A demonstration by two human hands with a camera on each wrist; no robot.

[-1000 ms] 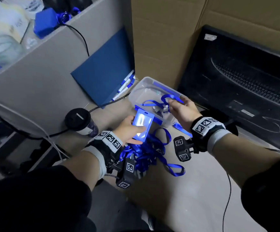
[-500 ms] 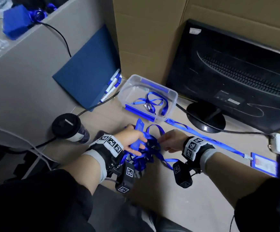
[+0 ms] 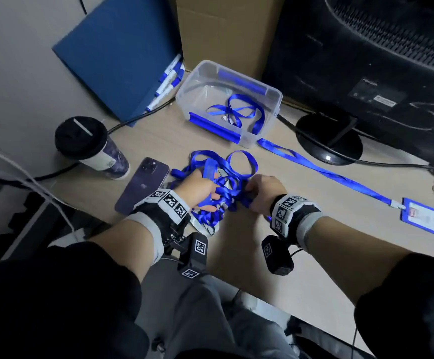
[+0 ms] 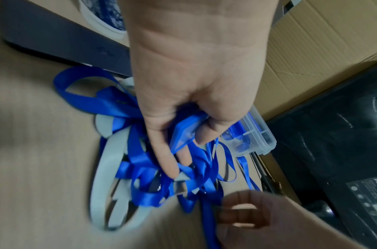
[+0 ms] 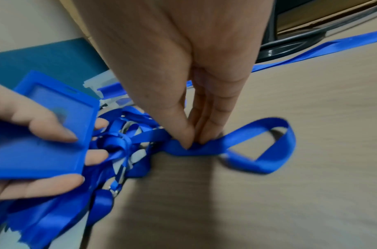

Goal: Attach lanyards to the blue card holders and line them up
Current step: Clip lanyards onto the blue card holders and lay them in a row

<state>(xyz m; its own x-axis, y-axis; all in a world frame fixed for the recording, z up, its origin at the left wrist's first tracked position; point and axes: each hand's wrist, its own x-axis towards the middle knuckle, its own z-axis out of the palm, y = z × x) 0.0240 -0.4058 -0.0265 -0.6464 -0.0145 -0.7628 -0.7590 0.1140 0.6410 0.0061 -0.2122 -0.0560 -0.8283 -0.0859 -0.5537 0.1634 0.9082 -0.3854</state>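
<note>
two hands (image 3: pixel 197 189) (image 3: pixel 265 193), two card holders (image 5: pixel 40 133) (image 3: pixel 423 220), tangled lanyards (image 3: pixel 223 182)

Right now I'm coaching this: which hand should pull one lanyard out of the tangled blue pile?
Right. The right hand already pinches a blue ribbon lanyard at the tangled pile's edge, while the left hand holds the blue plastic card holder.

Tangle of lanyards (image 3: pixel 218 187) on desk (image 3: pixel 314 255), at near edge, between left hand (image 3: pixel 197 191) and right hand (image 3: pixel 265 194). Card holder (image 5: pixel 44 134) in left hand, over tangle. Phone (image 3: pixel 143 185) left of tangle; cup (image 3: pixel 89 146) further left, behind phone. Plastic box (image 3: pixel 270 99) behind tangle, one lanyard (image 3: pixel 236 112) inside. Finished lanyard (image 3: pixel 322 172) stretches from box to right, ends at second card holder (image 3: pixel 423 218). Monitor (image 3: pixel 366 60) behind, right of box.
</note>
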